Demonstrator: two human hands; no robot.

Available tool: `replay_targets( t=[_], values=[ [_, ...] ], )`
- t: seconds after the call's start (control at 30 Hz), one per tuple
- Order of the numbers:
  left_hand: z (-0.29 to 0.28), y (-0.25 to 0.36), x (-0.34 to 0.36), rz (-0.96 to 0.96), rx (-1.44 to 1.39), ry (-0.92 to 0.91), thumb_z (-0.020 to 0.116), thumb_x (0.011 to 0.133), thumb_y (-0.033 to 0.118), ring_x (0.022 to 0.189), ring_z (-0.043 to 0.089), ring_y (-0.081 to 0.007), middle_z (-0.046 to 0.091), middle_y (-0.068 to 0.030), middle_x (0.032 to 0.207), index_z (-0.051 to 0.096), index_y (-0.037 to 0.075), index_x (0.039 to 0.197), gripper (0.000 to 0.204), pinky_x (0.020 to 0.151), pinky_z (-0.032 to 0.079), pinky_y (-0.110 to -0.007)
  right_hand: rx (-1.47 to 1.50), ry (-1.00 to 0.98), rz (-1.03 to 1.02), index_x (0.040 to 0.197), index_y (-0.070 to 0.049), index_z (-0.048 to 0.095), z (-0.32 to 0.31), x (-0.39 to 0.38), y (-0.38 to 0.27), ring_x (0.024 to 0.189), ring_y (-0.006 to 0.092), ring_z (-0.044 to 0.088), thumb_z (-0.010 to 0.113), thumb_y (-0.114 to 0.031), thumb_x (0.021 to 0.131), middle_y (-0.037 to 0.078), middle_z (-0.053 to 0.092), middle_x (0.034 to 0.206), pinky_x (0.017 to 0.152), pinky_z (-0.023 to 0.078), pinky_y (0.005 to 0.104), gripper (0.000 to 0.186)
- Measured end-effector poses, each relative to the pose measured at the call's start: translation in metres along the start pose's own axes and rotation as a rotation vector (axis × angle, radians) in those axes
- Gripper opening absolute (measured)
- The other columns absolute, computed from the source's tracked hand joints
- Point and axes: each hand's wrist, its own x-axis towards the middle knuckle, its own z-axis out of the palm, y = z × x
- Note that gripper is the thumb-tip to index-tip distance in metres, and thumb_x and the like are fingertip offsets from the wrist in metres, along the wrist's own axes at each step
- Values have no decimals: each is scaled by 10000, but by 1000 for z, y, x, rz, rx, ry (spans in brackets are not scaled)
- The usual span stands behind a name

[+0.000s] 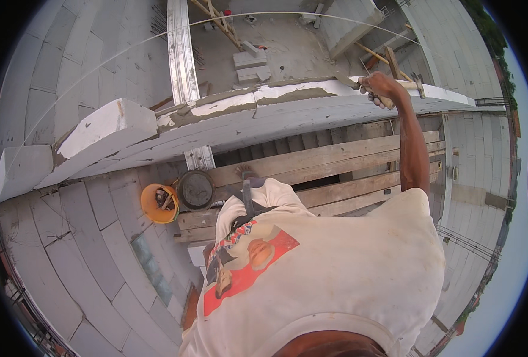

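My right hand point(378, 89) is closed around the wooden handle of a trowel point(348, 81). Its blade points left, over the top of a white block wall point(204, 132). Grey mortar point(302, 94) is spread in an uneven band along that top, to the left of the hand. Just right of the hand, a hammer point(417, 86) lies on the wall top, its head toward the right. My left hand does not show in the picture.
Wooden planks point(335, 156) form a platform below the wall. On the left stand a yellow bucket point(151, 209) with tools inside and a round black pan point(196, 190). A loose white block point(112, 126) sits on the wall's left part. Beyond the wall, blocks point(251, 62) lie on the floor.
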Motion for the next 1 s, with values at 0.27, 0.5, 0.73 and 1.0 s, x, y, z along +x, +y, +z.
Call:
replay_targets(
  t=[0.27, 0.5, 0.73, 1.0],
  values=[
    [-8, -20, 18, 133, 87, -25, 662, 941, 174, 801, 674, -182, 687, -59, 879, 676, 86, 1051, 142, 614, 494, -358, -292, 18, -63, 867, 82, 612, 2, 46, 29, 462, 213, 588, 480, -339, 1049, 139, 596, 636, 424, 455, 389, 477],
    [-20, -4, 17, -392, -791, 145, 623, 959, 168, 855, 702, -225, 710, -76, 915, 678, 92, 1027, 117, 643, 522, -393, 457, 560, -203, 976, -14, 580, 159, -3, 104, 478, 227, 586, 492, -411, 1060, 110, 576, 623, 485, 483, 389, 416],
    [10, -46, 21, 233, 185, 55, 528, 1026, 430, 819, 660, -264, 694, -122, 928, 665, -8, 1059, 460, 694, 512, -450, 511, 595, -161, 855, -50, 542, 310, -85, 121, 610, 136, 496, 539, -367, 1072, 22, 510, 661, 565, 413, 344, 385],
    [-51, 159, -28, -608, -367, -163, 720, 830, 593, 1294, 590, -382, 594, -329, 1353, 507, -142, 1383, 944, 1045, 481, -420, 315, -43, -175, 859, -50, 596, 388, -97, 56, 599, 102, 487, 684, -257, 979, -4, 545, 690, 538, 409, 297, 255]
  ],
)
